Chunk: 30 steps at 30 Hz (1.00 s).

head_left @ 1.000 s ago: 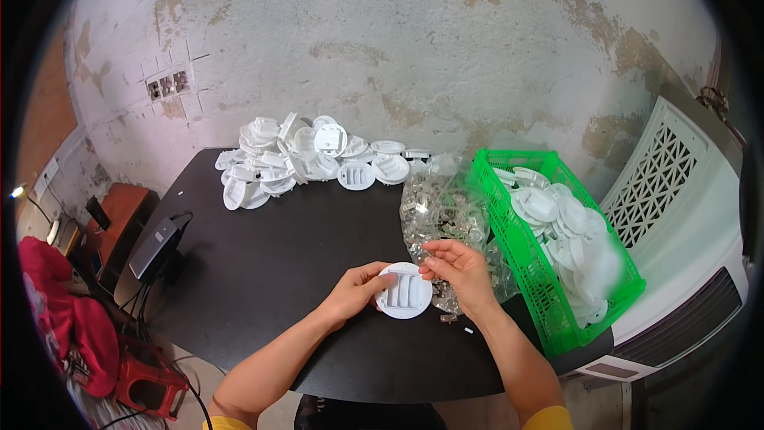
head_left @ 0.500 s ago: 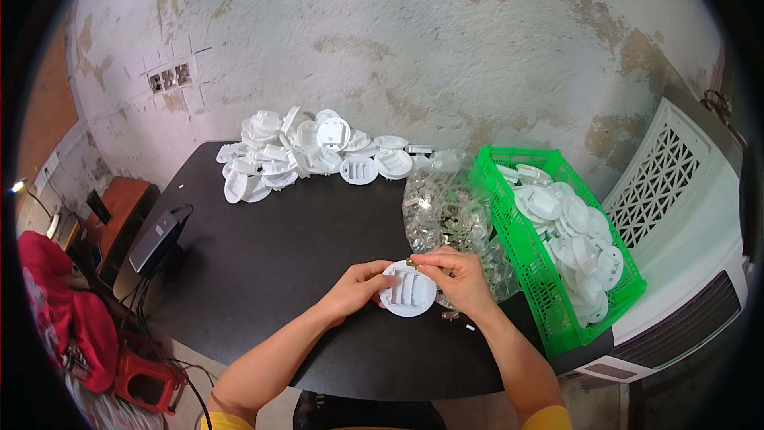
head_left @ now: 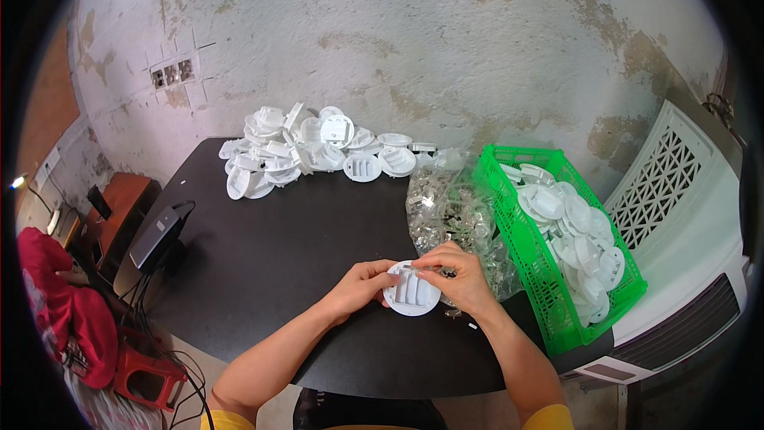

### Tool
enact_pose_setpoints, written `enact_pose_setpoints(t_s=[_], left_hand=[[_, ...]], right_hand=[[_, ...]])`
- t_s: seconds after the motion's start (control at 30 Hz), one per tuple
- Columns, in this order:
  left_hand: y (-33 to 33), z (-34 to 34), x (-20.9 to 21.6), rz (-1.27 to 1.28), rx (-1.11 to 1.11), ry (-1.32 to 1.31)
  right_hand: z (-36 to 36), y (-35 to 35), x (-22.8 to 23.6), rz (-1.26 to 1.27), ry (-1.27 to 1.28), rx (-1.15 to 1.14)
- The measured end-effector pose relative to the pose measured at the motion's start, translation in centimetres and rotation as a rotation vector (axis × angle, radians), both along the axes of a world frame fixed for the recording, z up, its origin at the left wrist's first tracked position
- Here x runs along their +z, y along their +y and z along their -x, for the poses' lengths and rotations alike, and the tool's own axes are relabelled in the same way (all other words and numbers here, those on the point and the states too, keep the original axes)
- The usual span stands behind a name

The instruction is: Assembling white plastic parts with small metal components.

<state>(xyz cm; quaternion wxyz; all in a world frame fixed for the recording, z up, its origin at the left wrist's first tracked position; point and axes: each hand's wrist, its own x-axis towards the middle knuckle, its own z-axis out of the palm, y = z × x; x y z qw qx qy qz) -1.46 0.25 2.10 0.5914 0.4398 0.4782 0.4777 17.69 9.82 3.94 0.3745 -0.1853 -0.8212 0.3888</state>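
Note:
A round white plastic housing (head_left: pixel 412 290) with parallel slotted compartments faces up above the near part of the table. My left hand (head_left: pixel 360 288) grips its left edge, thumb lying over the rim. My right hand (head_left: pixel 458 277) is closed in a pinch at the housing's upper right. Its fingertips press on the upper end of the compartments, on a small metal piece (head_left: pixel 411 269) that is mostly hidden by them. Just beyond my right hand lies a clear plastic bag (head_left: pixel 450 199) full of small metal parts.
More white housings (head_left: pixel 274 147) are heaped at the back of the dark table (head_left: pixel 263 271). A green crate (head_left: pixel 521 271) of white housings stands right, beside a white air cooler (head_left: pixel 676 271). A black device (head_left: pixel 157 239) with cables sits left; a red stool (head_left: pixel 147 374) is below.
My right fingertips have moved slightly down from the housing's top rim onto its compartments. The brassy metal piece, plain at the rim before, is now mostly covered. My left hand keeps its grip.

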Motion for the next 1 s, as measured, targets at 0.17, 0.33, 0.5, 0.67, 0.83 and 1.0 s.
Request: enact_pose_setpoints(t_s=[0.17, 0.33, 0.5, 0.67, 0.83, 1.0], left_hand=[[-0.1, -0.1, 0.2, 0.007, 0.010, 0.004], [-0.1, 0.0, 0.1, 0.005, 0.004, 0.002], [-0.1, 0.1, 0.1, 0.000, 0.002, 0.017], [0.0, 0.0, 0.1, -0.001, -0.001, 0.031], [0.0, 0.0, 0.0, -0.005, 0.003, 0.032], [-0.1, -0.1, 0.0, -0.016, 0.027, -0.010]], right_hand=[[-0.1, 0.0, 0.0, -0.023, -0.001, 0.008], [0.2, -0.2, -0.2, -0.117, -0.014, -0.016], [0.5, -0.3, -0.2, -0.257, -0.019, -0.057], [0.5, -0.6, -0.1, -0.332, -0.052, -0.095], [0.6, -0.5, -0.5, -0.419, -0.062, -0.109], [0.6, -1.0, 0.0, -0.525, -0.104, -0.096]])
